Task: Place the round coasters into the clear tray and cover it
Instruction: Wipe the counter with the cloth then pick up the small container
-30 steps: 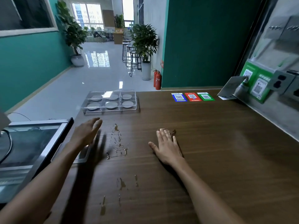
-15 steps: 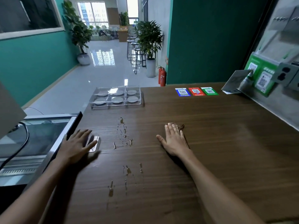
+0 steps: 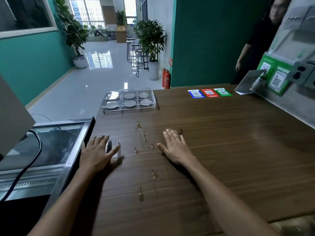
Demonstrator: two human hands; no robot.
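Observation:
The clear tray (image 3: 129,108) stands at the far left of the wooden counter (image 3: 230,150), well beyond both hands. Its six compartments each hold a round grey coaster (image 3: 129,103). Whether a lid lies on it I cannot tell. My left hand (image 3: 96,154) lies flat, fingers spread, on a small flat clear rectangular piece (image 3: 115,149) by the counter's left edge. My right hand (image 3: 175,147) rests palm down on the wood, empty, with its fingertips at a small brown thing (image 3: 178,131).
Water drops (image 3: 142,138) streak the wood between my hands. A glass-topped case (image 3: 51,143) with a black cable (image 3: 34,159) adjoins the left edge. Three QR stickers (image 3: 209,92) and a green sign stand (image 3: 272,79) sit far right. A person (image 3: 255,43) stands behind the counter's far right corner.
My left hand came down from mid-air onto the flat clear piece and spread over it. The right hand stayed put. The view tilted up and a person came into sight.

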